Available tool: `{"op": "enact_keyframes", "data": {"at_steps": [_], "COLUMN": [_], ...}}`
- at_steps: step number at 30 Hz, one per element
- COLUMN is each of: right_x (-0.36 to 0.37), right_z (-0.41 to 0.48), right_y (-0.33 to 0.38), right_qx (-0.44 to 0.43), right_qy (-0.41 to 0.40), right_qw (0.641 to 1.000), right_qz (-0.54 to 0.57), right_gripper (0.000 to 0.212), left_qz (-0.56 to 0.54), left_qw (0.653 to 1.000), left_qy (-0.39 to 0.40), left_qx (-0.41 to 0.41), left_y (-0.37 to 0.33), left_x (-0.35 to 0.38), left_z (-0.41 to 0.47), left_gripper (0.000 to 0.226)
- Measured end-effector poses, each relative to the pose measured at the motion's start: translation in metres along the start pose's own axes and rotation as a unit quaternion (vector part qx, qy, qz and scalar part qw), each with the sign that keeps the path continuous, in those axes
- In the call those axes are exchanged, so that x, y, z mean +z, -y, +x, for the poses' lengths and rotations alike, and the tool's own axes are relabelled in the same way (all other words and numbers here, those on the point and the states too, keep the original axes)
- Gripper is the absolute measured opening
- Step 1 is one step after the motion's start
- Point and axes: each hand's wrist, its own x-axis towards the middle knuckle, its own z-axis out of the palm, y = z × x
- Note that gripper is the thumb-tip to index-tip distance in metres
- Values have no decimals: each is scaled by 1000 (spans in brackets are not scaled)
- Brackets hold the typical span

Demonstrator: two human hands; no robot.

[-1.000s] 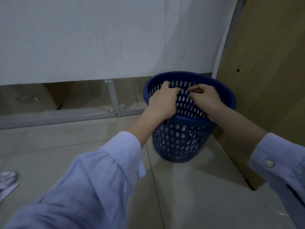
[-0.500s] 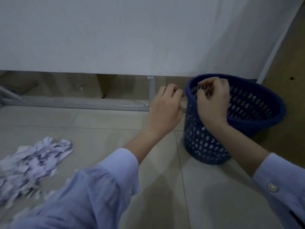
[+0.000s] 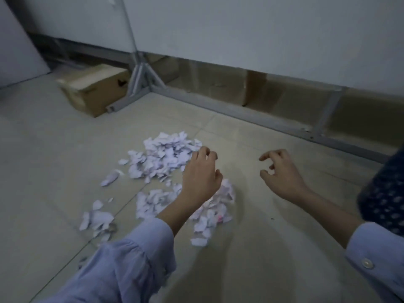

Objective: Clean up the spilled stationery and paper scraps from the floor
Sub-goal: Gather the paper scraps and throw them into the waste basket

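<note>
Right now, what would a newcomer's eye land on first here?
The heap of torn white paper scraps strewn over the beige tiled floor, left of centre. Next, two bare hands with loosely curled fingers holding nothing: the left hand over the scraps, the right hand over bare tile. A dark blue perforated plastic basket cuts in at the right edge.

Two hands are counted: one left hand [image 3: 200,178], one right hand [image 3: 282,173]. One cardboard box [image 3: 94,88] is seen. One blue basket [image 3: 384,193] is partly shown. Paper scraps [image 3: 166,154]: dozens, too many to be counted exactly.
</note>
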Motion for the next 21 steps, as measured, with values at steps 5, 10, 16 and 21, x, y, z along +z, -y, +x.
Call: {"op": "enact_keyframes", "data": {"at_steps": [5, 10, 16, 21], "right_x": [59, 99, 133, 145], "right_z": [2, 4, 9, 15], "right_y": [13, 9, -7, -17], "right_qx": [24, 40, 48, 40], "right_qy": [149, 239, 242, 243], "right_qw": [988, 970, 968, 968], "right_qz": [-7, -24, -54, -45], "right_gripper": [43, 67, 88, 110], "left_qz": [12, 17, 40, 43], "left_qw": [984, 940, 838, 811], "left_qy": [73, 182, 366, 451], "left_qx": [-160, -287, -402, -370], "left_y": [73, 127, 170, 167], "left_x": [-5, -18, -32, -25], "left_z": [-62, -121, -187, -212], "left_gripper": [51, 85, 110, 74]}}
